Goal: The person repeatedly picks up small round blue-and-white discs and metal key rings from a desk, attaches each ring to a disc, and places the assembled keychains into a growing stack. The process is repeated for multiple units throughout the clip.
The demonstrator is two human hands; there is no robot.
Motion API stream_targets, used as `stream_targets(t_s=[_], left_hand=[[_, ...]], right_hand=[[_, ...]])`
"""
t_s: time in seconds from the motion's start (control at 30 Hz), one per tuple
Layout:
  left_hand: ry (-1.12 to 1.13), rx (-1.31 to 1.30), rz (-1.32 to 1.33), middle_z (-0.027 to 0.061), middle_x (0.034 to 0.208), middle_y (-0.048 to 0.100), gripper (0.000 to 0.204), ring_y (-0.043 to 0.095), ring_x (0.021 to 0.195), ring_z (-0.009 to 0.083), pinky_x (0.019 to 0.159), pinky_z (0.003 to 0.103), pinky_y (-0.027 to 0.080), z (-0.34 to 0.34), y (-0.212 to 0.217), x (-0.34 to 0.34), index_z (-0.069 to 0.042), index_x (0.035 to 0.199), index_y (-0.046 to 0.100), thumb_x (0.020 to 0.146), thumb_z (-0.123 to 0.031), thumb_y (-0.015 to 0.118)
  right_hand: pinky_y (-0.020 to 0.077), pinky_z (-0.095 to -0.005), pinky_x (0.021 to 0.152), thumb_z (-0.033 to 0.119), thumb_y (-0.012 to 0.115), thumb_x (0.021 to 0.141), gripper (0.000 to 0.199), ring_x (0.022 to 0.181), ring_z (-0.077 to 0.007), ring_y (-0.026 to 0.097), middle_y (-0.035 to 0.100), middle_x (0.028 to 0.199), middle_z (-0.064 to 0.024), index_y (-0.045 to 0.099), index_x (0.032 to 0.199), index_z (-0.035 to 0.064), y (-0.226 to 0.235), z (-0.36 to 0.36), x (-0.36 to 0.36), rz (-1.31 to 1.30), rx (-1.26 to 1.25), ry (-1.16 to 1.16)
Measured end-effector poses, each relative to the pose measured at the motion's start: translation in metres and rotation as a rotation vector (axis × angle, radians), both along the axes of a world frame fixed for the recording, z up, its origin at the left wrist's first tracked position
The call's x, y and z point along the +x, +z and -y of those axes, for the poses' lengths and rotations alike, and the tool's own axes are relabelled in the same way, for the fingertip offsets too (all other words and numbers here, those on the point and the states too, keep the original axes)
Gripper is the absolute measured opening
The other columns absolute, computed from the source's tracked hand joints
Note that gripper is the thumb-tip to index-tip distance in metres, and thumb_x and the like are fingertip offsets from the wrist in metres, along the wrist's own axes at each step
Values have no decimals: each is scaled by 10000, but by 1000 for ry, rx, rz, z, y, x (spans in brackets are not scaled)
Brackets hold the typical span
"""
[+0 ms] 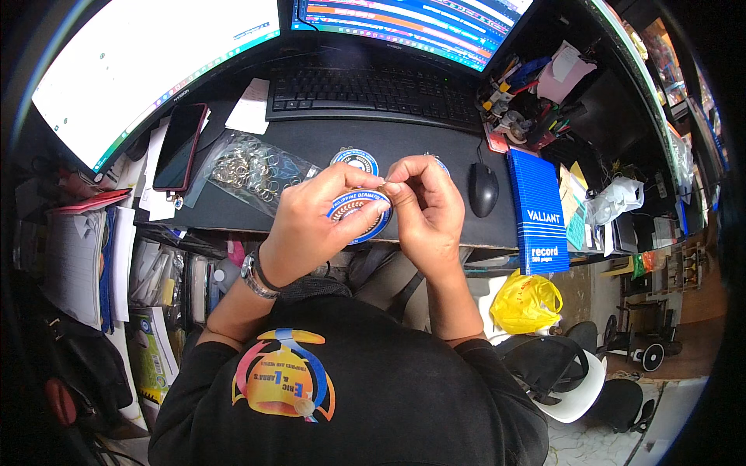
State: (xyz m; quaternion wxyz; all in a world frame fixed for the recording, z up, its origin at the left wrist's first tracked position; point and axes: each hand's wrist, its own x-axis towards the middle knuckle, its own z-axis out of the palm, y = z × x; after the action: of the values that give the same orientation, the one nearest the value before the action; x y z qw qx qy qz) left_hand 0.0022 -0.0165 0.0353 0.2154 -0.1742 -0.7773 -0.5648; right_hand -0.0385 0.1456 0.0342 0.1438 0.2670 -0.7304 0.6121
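Your left hand point(315, 206) pinches the blue-rimmed disc point(347, 208) near the front of the surface point(408, 141); your right hand point(426, 213) closes fingertips beside its top. A slack left pinch could drop it.

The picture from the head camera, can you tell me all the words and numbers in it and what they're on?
I don't copy out words or brands, but here is where print shows:
Blue book: big white letters, clear.
Round badge in the left hand: white rim letters, partly covered.
Second badge, behind it: too small.
Black shirt: colourful upside-down letters.
Left screen, right screen, keyboard: mostly too small.
Yellow bag: red marks, too blurred.
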Motion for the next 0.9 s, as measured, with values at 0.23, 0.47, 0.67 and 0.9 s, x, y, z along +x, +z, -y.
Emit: stream_targets(t_s=[0.23, 0.47, 0.67, 0.9], left_hand=[[3, -3, -21, 130, 958, 720, 244, 730, 864, 213, 727, 300, 568, 0, -1, -1, -17, 1011, 675, 814, -117, 776], [-14, 55, 24, 125, 913, 723, 219, 729, 820, 198, 698, 288, 560, 0, -2, 0, -17, 980, 682, 812, -118, 779], [-17, 63, 51, 124, 899, 723, 217, 726, 804, 186, 689, 286, 554, 0, -3, 2, -15, 974, 683, 814, -125, 780], [-46, 79, 60, 125, 895, 722, 218, 725, 814, 183, 693, 285, 554, -1, -2, 2, -8, 978, 681, 819, -124, 775]], right_hand=[[479, -255, 657, -100, 615, 839, 116, 701, -121, 580, 605, 789, -60, 585, 882, 4, -1, 0, 0, 2, -16, -5], [459, -225, 703, -94, 604, 872, 106, 771, -96, 552, 585, 854, -41, 569, 899, 3, 0, -4, 0, -29, 36, 42], [479, -291, 685, -101, 624, 802, 123, 724, -196, 598, 610, 806, -92, 583, 850, 4, 6, -6, 0, -112, 100, 15], [449, -229, 685, -133, 608, 829, 133, 768, -116, 545, 579, 845, -56, 566, 863, -11, 9, -12, -2, -121, 128, 101]])
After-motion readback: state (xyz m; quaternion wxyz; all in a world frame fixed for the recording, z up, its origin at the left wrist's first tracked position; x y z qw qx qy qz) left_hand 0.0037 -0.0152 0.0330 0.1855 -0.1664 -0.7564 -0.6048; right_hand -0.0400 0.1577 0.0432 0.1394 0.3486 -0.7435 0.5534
